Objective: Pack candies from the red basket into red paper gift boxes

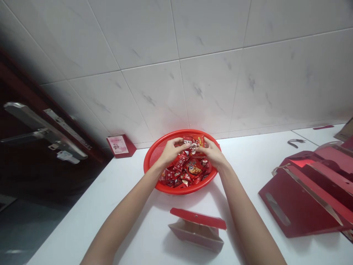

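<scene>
Both my hands are over a red plastic basket [150, 158] heaped with small red-wrapped candies and snacks. My left hand [172, 150] pinches a small red candy packet [188, 142] with a pale label, thumb on top. Close beside it, my right hand [211, 151] has its thumb and fingers closed on a red snack packet [199, 141] with yellow and white print. Below them in the basket lies a larger red packet [194, 168] with a food picture. Between my forearms stands a red paper gift box [197, 235], its top open.
Several red gift boxes [300, 206] with open tops crowd the table's right side. A small red box with a pink label [118, 145] stands at the back left by the tiled wall [209, 84]. A dark door with a metal handle [27, 136] is at far left.
</scene>
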Tool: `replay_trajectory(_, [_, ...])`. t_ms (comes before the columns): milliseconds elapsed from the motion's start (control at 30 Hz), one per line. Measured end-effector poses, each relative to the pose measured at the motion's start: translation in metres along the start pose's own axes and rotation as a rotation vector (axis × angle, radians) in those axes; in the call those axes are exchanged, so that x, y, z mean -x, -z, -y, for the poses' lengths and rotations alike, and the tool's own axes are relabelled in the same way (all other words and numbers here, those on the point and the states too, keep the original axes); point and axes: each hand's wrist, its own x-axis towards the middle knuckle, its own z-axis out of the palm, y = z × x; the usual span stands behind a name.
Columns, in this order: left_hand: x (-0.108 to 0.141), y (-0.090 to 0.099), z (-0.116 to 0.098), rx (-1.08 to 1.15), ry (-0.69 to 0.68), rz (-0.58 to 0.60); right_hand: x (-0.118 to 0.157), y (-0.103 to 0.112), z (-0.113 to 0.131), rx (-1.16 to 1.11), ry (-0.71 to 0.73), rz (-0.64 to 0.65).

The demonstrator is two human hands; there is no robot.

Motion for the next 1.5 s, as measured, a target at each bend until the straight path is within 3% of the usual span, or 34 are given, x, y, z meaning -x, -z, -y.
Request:
replay_trajectory(367, [-0.001,0.000,0.001,-0.003,0.007,-0.087,0.002,0.000,0.000,-0.030,0.014,0.056])
replay_trajectory(867, [-0.001,0.002,0.007,0.064,0.123,0.076,-0.001,0.000,-0.002,0.001,0.026,0.004])
replay_trajectory(1200, [-0.003,0.004,0.013,0.098,0.082,-0.030,0.001,-0.001,-0.001,-0.007,0.022,0.001])
replay_trajectory(1500, [-0.003,0.003,0.010,0.168,0.163,-0.056,0.002,-0.001,0.000,-0.015,0.017,0.018])
